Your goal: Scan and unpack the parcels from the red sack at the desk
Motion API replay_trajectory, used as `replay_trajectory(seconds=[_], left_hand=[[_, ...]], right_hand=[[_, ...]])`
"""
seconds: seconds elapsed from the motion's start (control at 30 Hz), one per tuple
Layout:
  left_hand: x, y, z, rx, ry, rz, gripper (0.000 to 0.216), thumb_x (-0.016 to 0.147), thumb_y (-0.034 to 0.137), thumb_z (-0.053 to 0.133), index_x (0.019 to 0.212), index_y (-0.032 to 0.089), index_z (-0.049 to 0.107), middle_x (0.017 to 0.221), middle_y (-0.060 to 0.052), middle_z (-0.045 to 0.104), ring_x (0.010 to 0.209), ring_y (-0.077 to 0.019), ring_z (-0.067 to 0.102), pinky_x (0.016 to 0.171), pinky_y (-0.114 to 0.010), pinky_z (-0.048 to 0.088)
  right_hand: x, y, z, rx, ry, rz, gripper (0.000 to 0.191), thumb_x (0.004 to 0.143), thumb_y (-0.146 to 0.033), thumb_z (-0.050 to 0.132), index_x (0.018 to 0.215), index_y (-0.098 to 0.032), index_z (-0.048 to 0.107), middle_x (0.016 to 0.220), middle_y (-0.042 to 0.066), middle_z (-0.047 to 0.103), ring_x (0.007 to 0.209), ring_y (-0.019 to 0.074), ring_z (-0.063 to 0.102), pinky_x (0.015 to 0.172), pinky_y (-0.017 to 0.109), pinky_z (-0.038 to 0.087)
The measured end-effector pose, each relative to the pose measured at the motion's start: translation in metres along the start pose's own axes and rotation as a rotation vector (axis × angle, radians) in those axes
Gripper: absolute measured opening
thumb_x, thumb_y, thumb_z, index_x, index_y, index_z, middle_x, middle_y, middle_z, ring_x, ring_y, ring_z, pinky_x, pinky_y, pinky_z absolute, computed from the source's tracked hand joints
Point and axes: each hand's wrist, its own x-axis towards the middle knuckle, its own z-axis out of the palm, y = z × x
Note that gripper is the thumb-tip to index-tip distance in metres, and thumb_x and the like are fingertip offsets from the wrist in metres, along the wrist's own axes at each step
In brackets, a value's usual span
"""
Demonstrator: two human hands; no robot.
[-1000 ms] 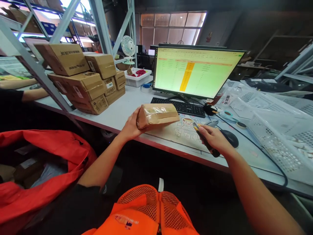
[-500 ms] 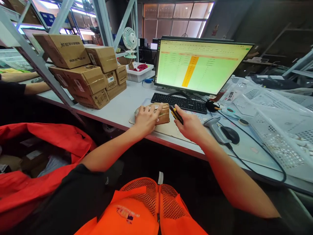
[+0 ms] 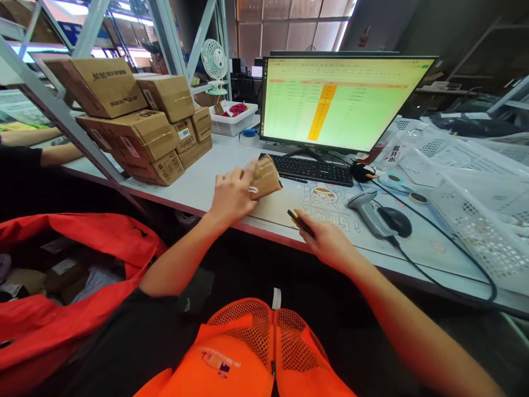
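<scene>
My left hand point(image 3: 233, 196) grips a small brown cardboard box point(image 3: 265, 177), tilted above the desk mat near the keyboard point(image 3: 312, 168); the hand covers its left part. In my right hand point(image 3: 324, 234) is a black and yellow box cutter point(image 3: 301, 221), its tip pointing up and left toward the box, with a gap between them. Whether its blade is out I cannot tell. A grey barcode scanner point(image 3: 370, 214) lies right of my right hand, against a black mouse point(image 3: 395, 220).
Stacked cardboard boxes point(image 3: 155, 138) stand on the desk's left beside a metal shelf post. A monitor point(image 3: 343, 102) rises behind the keyboard. White plastic baskets point(image 3: 475, 220) crowd the right side. A red bag point(image 3: 136, 234) with parcels hangs open at lower left. Another person's arm point(image 3: 61, 153) shows far left.
My left hand has tipped the box up and shifted it slightly left. My right hand with the box cutter has drawn back, down toward the desk's front edge, away from the box.
</scene>
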Motion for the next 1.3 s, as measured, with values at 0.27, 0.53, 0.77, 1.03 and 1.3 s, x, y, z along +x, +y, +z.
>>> replay_trajectory(seconds=[0.27, 0.53, 0.77, 1.03, 1.3], left_hand=[[-0.011, -0.031, -0.005, -0.725, -0.045, 0.204, 0.11, 0.069, 0.049, 0.09, 0.161, 0.021, 0.038, 0.155, -0.013, 0.055, 0.138, -0.0335, 0.056, 0.117, -0.041, 0.045], [-0.018, -0.035, 0.005, -0.869, -0.094, 0.12, 0.111, 0.066, 0.049, 0.092, 0.16, 0.019, 0.04, 0.155, -0.013, 0.055, 0.14, -0.0353, 0.055, 0.119, -0.044, 0.045], [-0.008, -0.061, 0.023, -0.926, -0.158, 0.005, 0.118, 0.069, 0.056, 0.089, 0.165, 0.02, 0.03, 0.16, -0.012, 0.049, 0.147, -0.0384, 0.047, 0.12, -0.047, 0.044], [0.003, -0.084, 0.022, -0.927, -0.24, -0.003, 0.114, 0.074, 0.056, 0.087, 0.165, 0.026, 0.025, 0.167, -0.015, 0.036, 0.152, -0.0387, 0.039, 0.125, -0.053, 0.036], [0.004, -0.069, 0.027, -0.948, -0.114, -0.041, 0.121, 0.063, 0.062, 0.092, 0.159, 0.025, 0.03, 0.155, -0.017, 0.046, 0.137, -0.0358, 0.055, 0.116, -0.051, 0.047]], right_hand=[[0.022, 0.008, -0.102, -0.155, 0.202, -0.473, 0.054, 0.106, -0.035, 0.049, 0.159, -0.034, 0.046, 0.138, 0.003, 0.07, 0.112, 0.0223, 0.073, 0.086, 0.03, 0.057], [0.049, -0.004, -0.093, -0.316, 0.061, -0.444, 0.054, 0.104, -0.03, 0.048, 0.157, -0.041, 0.047, 0.132, 0.0, 0.073, 0.098, 0.0201, 0.075, 0.075, 0.028, 0.054], [0.043, 0.065, -0.061, -0.413, 0.023, -0.217, 0.053, 0.103, -0.03, 0.046, 0.153, -0.04, 0.053, 0.138, 0.0, 0.07, 0.106, 0.0245, 0.075, 0.078, 0.034, 0.059], [0.031, 0.084, -0.046, -0.132, 0.152, -0.249, 0.053, 0.105, -0.039, 0.041, 0.157, -0.032, 0.049, 0.148, 0.004, 0.062, 0.128, 0.0278, 0.066, 0.101, 0.045, 0.058], [0.034, 0.085, -0.055, -0.093, 0.239, -0.175, 0.055, 0.103, -0.048, 0.046, 0.154, -0.026, 0.055, 0.132, 0.01, 0.072, 0.111, 0.0309, 0.073, 0.092, 0.046, 0.061]])
